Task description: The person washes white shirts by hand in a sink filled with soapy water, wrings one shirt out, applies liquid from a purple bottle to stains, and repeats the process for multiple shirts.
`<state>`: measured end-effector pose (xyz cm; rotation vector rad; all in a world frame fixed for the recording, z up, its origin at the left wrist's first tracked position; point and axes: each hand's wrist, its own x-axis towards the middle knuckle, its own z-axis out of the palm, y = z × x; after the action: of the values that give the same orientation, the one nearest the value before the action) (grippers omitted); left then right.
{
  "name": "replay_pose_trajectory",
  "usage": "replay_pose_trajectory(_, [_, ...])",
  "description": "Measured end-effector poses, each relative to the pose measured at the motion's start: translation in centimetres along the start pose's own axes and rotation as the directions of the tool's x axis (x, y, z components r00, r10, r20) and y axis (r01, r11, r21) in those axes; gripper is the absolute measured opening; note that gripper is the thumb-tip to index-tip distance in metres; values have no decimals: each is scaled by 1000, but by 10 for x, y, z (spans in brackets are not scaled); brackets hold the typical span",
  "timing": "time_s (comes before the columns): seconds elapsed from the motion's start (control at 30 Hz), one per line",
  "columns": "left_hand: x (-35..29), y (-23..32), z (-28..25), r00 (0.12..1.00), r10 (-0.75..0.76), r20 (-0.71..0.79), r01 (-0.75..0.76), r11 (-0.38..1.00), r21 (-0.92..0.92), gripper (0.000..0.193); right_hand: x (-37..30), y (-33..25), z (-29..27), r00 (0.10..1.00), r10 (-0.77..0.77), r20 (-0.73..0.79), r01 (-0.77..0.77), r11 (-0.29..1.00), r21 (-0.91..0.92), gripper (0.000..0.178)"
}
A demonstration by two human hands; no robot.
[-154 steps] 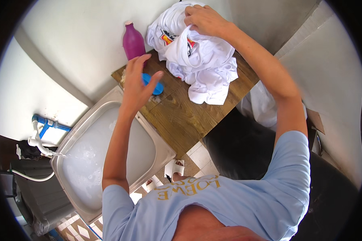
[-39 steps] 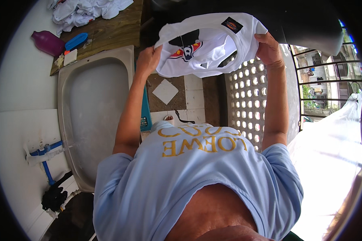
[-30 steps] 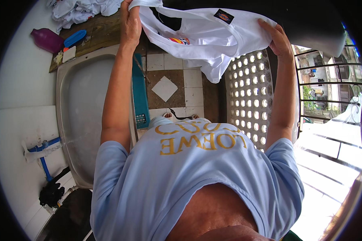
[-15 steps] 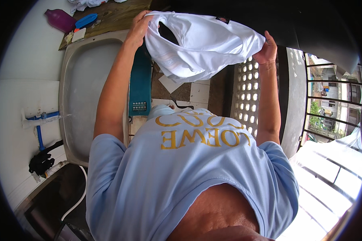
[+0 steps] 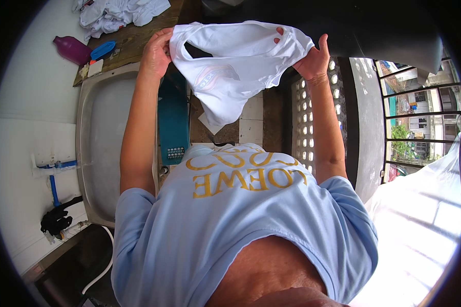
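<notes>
A white garment [image 5: 217, 89] with a faint print hangs stretched between my two hands in front of me; its exact kind is unclear. My left hand [image 5: 156, 55] grips its left edge, beside a dark gap where an opening shows through. At the other end my right hand [image 5: 313, 60] holds the cloth with the thumb up outside it. Two fingertips of that hand show through the cloth's upper opening, and the rest are hidden. The lower part droops to a point.
A steel sink [image 5: 105, 138] lies at left. Beyond it a wooden board [image 5: 125, 43] carries white clothes [image 5: 120, 15], a purple bottle [image 5: 71, 49] and a blue brush-like object [image 5: 103, 49]. A teal plastic piece [image 5: 173, 120] stands beside the sink. Window bars [image 5: 420, 112] are at right.
Both hands have shifted left and slightly lower in the picture with the garment. Its lower part now hangs to a point, and right fingertips have come into sight through it.
</notes>
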<state>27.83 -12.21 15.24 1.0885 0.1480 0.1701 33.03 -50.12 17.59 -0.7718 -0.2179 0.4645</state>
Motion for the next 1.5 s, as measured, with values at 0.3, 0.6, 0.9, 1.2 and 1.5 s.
replay_pose_trajectory(0.3, [-17,-9,-2,991,-23,130,9,995,102,60,11,9,9,1000,11,14,-10,999,-38,101])
replay_pose_trajectory(0.6, [-14,7,66,867,25,498,-208,926,316,48,61,106,72,989,-45,139,146,366,-919,56])
replay_pose_trajectory(0.9, [-17,-52,-1,984,172,-47,-149,938,314,35,84,25,61,995,71,70,4,676,-737,36])
replay_pose_trajectory(1.2, [-83,-184,27,958,275,75,-277,833,479,18,65,15,56,1000,-9,17,16,849,-528,55])
replay_pose_trajectory(1.5, [-102,-227,41,998,40,54,-50,978,203,18,43,40,2,992,101,76,-87,982,-165,62])
